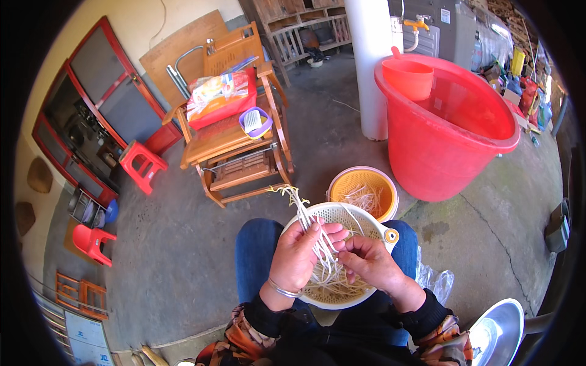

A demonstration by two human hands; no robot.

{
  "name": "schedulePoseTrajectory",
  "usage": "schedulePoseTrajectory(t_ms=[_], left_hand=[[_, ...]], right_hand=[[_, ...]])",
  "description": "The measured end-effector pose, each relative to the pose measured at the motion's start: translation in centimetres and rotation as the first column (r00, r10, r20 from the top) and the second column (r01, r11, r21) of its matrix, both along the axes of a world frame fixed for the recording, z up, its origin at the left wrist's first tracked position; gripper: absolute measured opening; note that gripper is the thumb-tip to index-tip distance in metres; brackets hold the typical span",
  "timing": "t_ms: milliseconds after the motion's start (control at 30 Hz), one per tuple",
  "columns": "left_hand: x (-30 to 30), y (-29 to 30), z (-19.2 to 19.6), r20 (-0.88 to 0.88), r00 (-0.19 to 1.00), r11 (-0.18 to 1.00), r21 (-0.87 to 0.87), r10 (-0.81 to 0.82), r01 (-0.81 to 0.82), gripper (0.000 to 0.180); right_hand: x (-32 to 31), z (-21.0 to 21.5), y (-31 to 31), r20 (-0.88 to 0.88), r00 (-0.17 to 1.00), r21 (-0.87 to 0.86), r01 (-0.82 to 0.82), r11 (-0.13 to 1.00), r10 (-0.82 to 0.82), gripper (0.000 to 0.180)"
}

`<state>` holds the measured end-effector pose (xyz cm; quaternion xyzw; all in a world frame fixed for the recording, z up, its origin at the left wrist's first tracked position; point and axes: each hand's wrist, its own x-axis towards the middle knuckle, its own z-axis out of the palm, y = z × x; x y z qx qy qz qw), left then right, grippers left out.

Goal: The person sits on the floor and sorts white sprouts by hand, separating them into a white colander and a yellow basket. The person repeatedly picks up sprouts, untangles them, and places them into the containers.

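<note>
My left hand (295, 256) is closed round a bunch of long, thin white stalks (303, 215) with yellow tips, which look like sprouts. The tips point up and away, while the lower ends hang below the palm. My right hand (377, 263) meets it from the right, thumb and fingers pinched on the lower part of the stalks. Under both hands a cream plastic colander (332, 210) rests on my lap, with more loose stalks inside. Just beyond it stands an orange-yellow basket (383, 190) in a pale bucket, holding thin white pieces.
A big red tub (442, 155) with a red scoop (408, 78) stands at the right, by a white pillar (368, 79). Far left are a wooden chair (229, 149) with packages and a red stool (143, 166). A metal basin (502, 335) lies near right, beside clear plastic (436, 280).
</note>
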<state>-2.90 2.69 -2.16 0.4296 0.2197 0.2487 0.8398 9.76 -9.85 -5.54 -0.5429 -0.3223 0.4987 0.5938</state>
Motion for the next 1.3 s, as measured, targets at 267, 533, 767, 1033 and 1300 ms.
schedulePoseTrajectory(t_ms=[267,533,767,1033,1300], left_hand=[[0.1,1.1,-0.5,0.257,0.965,0.941,-0.313,-0.051,0.133,0.014],[0.5,2.0,-0.9,0.375,0.927,0.978,-0.198,0.020,0.059,0.015],[1.0,0.8,-0.6,0.336,0.937,0.992,-0.117,0.094,-0.057,0.013],[1.3,0.1,-0.2,0.209,0.960,0.981,0.017,0.185,-0.192,0.014],[1.7,-1.0,-0.4,0.092,0.980,0.977,0.100,0.178,-0.187,0.015]], right_hand=[[-0.3,0.2,0.3,-0.482,0.874,0.056,0.100,0.993,-0.061,0.006],[-0.5,1.5,-1.1,-0.267,0.964,0.165,0.045,0.985,0.000,0.011],[-1.6,1.0,-1.0,-0.129,0.988,0.072,0.098,0.993,-0.088,0.015],[-2.1,0.7,-0.6,0.142,0.905,0.295,0.348,0.890,-0.401,0.008],[-1.9,0.4,0.4,0.688,0.600,0.398,0.157,0.904,-0.407,0.015]])
